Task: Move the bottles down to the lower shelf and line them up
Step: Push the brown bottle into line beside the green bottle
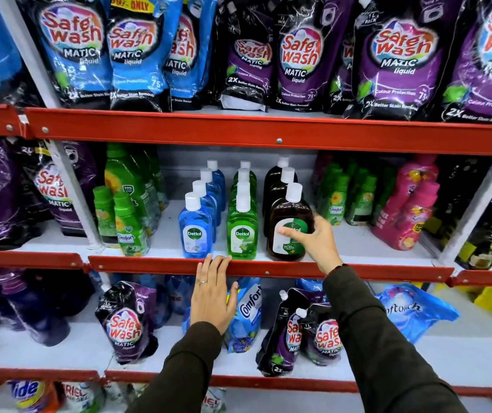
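Three rows of white-capped Dettol bottles stand on the middle shelf (358, 271): a blue row led by the front blue bottle (194, 226), a green row behind the front green bottle (242, 229), and a brown row. My right hand (317, 242) wraps around the front brown bottle (290, 223), thumb across its label; the bottle stands on the shelf. My left hand (212, 293) is flat and open, fingertips resting on the red shelf edge below the blue and green bottles. The lower shelf (69, 350) lies beneath.
On the lower shelf lie Safewash pouches (127, 323), a blue Comfort pouch (247, 314) and a blue Softouch pouch (414, 311). Green Comfort bottles (128, 225) stand left of the Dettol rows, more green and pink bottles (408, 210) right. Large Safewash pouches (298, 55) fill the top shelf.
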### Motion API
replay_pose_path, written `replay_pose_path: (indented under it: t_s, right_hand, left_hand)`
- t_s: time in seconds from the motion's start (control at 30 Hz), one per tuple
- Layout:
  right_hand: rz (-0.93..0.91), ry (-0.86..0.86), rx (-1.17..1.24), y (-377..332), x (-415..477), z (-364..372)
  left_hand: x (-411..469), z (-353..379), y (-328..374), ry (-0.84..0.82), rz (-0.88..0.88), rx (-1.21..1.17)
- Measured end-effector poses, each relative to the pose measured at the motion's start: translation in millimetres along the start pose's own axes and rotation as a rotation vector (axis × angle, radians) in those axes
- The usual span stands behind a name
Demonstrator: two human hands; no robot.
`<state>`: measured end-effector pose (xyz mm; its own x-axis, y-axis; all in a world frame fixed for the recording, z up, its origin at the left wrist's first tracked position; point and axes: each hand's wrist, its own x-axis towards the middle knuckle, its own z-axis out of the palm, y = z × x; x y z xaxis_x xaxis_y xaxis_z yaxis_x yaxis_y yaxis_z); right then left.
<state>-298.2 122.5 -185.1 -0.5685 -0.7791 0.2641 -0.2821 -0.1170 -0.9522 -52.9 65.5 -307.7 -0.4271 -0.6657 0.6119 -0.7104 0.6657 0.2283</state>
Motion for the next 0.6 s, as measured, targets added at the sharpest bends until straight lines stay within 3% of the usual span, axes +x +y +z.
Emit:
replay_pose_path:
  t_s: [0.37, 0.6]
  right_hand:
    - [0.003, -0.098, -0.026, 1, 4, -5]
    - [0.028, 0.045, 0.241, 0, -38, 2]
  left_hand:
    - [-4, -4, 10, 0.054, -0.032, -0.074]
    - [11, -23, 70, 0.075, 0.095, -0.463]
